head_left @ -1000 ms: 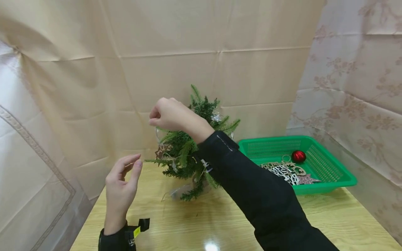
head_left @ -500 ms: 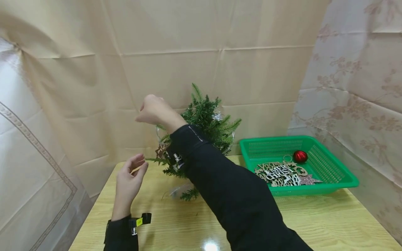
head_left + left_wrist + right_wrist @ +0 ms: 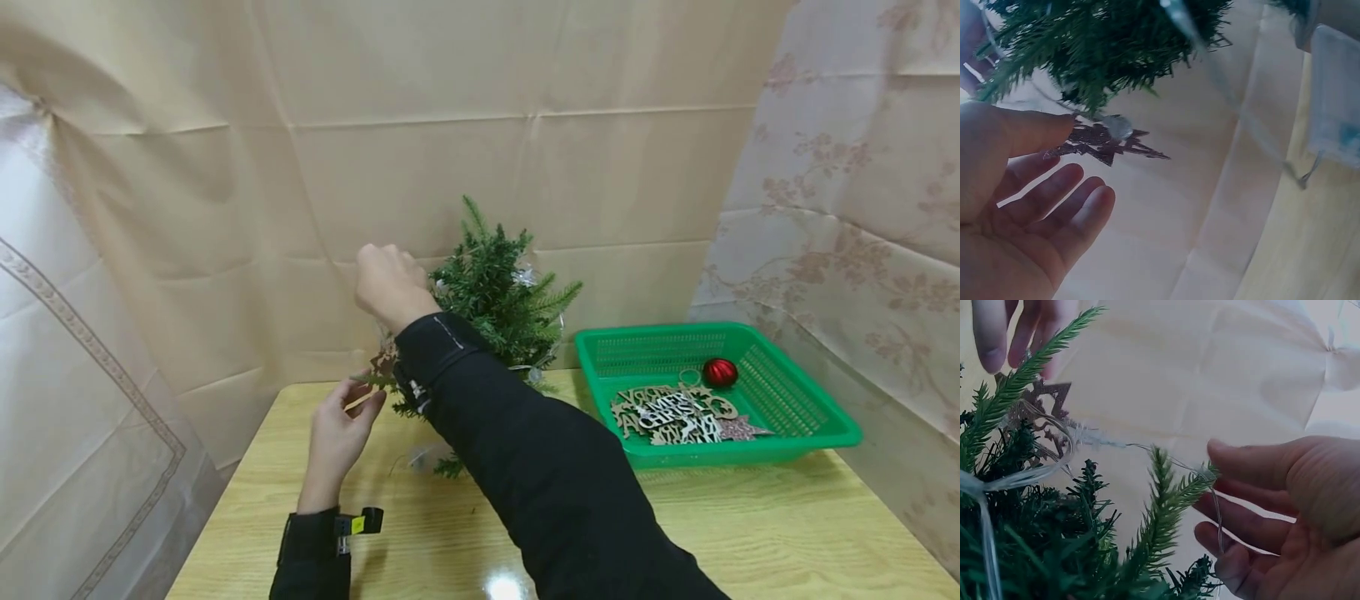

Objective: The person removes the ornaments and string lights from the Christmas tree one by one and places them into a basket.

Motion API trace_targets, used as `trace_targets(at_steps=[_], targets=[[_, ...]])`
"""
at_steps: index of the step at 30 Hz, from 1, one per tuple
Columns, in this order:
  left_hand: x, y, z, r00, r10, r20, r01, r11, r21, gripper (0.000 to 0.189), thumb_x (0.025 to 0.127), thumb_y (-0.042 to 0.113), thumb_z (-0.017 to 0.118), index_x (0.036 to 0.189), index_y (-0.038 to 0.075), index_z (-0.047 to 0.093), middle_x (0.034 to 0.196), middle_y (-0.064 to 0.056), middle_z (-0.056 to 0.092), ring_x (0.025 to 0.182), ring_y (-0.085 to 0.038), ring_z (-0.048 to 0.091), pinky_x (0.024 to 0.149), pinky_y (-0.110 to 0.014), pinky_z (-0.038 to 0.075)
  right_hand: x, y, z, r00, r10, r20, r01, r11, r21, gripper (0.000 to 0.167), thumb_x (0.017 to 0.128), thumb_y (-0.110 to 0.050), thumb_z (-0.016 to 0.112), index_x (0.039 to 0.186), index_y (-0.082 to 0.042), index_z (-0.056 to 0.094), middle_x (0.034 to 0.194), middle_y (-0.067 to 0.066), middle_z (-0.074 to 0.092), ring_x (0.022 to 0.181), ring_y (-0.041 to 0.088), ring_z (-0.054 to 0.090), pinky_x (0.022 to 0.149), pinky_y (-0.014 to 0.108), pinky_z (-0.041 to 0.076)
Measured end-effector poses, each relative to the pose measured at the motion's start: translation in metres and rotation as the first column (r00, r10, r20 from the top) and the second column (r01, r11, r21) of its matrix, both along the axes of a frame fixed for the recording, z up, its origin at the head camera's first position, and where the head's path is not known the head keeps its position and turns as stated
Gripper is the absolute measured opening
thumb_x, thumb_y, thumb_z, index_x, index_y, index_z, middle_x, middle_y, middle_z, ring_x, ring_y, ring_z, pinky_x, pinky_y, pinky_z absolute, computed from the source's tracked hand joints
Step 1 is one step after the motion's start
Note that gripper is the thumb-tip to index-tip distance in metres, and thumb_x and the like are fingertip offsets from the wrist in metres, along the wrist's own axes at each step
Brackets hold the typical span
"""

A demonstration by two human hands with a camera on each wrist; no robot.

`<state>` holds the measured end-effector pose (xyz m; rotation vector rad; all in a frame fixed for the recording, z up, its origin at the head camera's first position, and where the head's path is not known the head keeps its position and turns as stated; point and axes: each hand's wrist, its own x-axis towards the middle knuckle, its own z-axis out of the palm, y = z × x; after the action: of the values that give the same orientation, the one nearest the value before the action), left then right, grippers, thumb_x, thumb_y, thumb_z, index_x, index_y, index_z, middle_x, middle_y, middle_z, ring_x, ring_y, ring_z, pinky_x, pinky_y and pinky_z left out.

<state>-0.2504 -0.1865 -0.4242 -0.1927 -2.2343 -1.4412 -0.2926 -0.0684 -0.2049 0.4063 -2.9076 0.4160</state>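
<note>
A small green Christmas tree (image 3: 495, 308) stands at the middle of the table, with a light string on clear wire around it. My left hand (image 3: 339, 429) is at the tree's lower left, its thumb and index finger pinching the edge of a glittery brown star ornament (image 3: 1100, 140). The star hangs beside a branch, next to a clear bulb (image 3: 1119, 127). My right hand (image 3: 1297, 512) is at the upper left of the tree, fingers curled about the thin wire of the light string (image 3: 1218, 515) and a branch tip (image 3: 1194, 487). In the head view its fingertips are hidden.
A green basket (image 3: 817, 417) stands on the right of the table, holding a red ball (image 3: 720, 372), a pile of flat wooden lettering ornaments (image 3: 667, 417) and a pinkish star (image 3: 738, 428). A clear plastic box (image 3: 1338, 94) shows by the tree's base. Cloth curtains hang behind.
My left hand has moved right and up to the brown star ornament. The right hand went left, then came back right and lower, close to the branches.
</note>
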Motion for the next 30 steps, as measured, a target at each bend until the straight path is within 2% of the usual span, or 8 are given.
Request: trace_targets(at_steps=[4,7,12,17,22,25,28,30], targets=[[-0.005,0.007,-0.004,0.998,-0.007,-0.06,0.008,1.0,0.011,0.03,0.096,0.009,0.071,0.123,-0.001,0.066,0.132,-0.017,0.064,0.111,-0.034,0.067,0.091,-0.03,0.056,-0.002,0.0,-0.001,1.0,-0.007,0.002,0.007,0.999,0.042,0.02,0.105,-0.018,0.049,0.109,-0.019,0.069,0.113,0.001,0.071,0.089,0.02,0.065,0.066,0.034,0.054],[-0.007,0.012,-0.007,0.994,0.01,-0.113,-0.009,1.0,0.008,0.023,0.095,0.01,0.072,0.115,-0.001,0.069,0.121,-0.018,0.07,0.102,-0.031,0.071,0.085,-0.023,0.057,-0.002,0.001,-0.002,1.0,-0.011,0.006,0.011,0.999,0.053,0.022,0.105,-0.018,0.049,0.111,-0.019,0.069,0.115,0.002,0.071,0.091,0.02,0.066,0.067,0.034,0.054],[-0.007,0.017,-0.011,0.988,0.058,-0.14,-0.062,0.998,-0.027,0.02,0.096,0.012,0.072,0.112,0.001,0.072,0.102,-0.014,0.075,0.091,-0.027,0.073,0.078,-0.014,0.055,-0.003,0.004,-0.005,1.0,0.005,0.017,-0.006,1.0,0.028,0.02,0.106,-0.017,0.049,0.107,-0.017,0.069,0.106,0.002,0.07,0.081,0.018,0.064,0.061,0.031,0.05],[-0.007,0.018,-0.012,0.976,0.127,-0.179,-0.136,0.99,-0.039,0.014,0.096,0.007,0.071,0.108,0.0,0.074,0.096,-0.014,0.076,0.081,-0.028,0.073,0.07,-0.008,0.05,-0.003,0.006,-0.005,0.999,0.034,0.019,-0.034,0.999,0.008,0.019,0.106,-0.018,0.05,0.107,-0.017,0.069,0.102,0.002,0.07,0.078,0.017,0.062,0.059,0.029,0.048],[-0.007,0.018,-0.012,0.944,0.19,-0.27,-0.201,0.98,-0.015,0.012,0.094,0.003,0.072,0.104,-0.002,0.075,0.085,-0.014,0.075,0.07,-0.027,0.069,0.065,-0.006,0.046,-0.005,0.013,-0.005,0.997,0.074,0.021,-0.075,0.997,0.009,0.016,0.106,-0.016,0.05,0.107,-0.014,0.066,0.099,0.002,0.068,0.076,0.018,0.061,0.056,0.028,0.044],[-0.006,0.015,-0.011,0.92,0.218,-0.327,-0.232,0.973,-0.006,0.012,0.093,0.001,0.072,0.104,-0.003,0.076,0.085,-0.015,0.075,0.07,-0.028,0.07,0.067,-0.006,0.046,-0.008,0.017,-0.004,0.996,0.089,0.009,-0.089,0.996,0.002,0.02,0.106,-0.014,0.05,0.089,-0.014,0.061,0.085,0.001,0.063,0.068,0.016,0.057,0.053,0.026,0.041],[-0.005,0.011,-0.01,0.887,0.254,-0.386,-0.278,0.96,-0.008,0.014,0.093,0.0,0.072,0.107,-0.004,0.075,0.088,-0.017,0.075,0.071,-0.031,0.071,0.07,-0.005,0.046,-0.01,0.017,-0.003,0.995,0.102,0.007,-0.102,0.995,-0.011,0.034,0.105,-0.011,0.049,0.071,-0.015,0.045,0.066,-0.002,0.046,0.059,0.014,0.044,0.049,0.025,0.032],[-0.004,0.009,-0.008,0.863,0.278,-0.422,-0.311,0.95,-0.011,0.017,0.092,-0.003,0.071,0.109,-0.004,0.075,0.09,-0.018,0.075,0.072,-0.032,0.071,0.072,-0.004,0.045,-0.011,0.016,-0.002,0.994,0.108,0.013,-0.108,0.994,-0.017,0.039,0.105,-0.01,0.049,0.069,-0.016,0.035,0.063,-0.002,0.033,0.056,0.014,0.035,0.048,0.024,0.027]])
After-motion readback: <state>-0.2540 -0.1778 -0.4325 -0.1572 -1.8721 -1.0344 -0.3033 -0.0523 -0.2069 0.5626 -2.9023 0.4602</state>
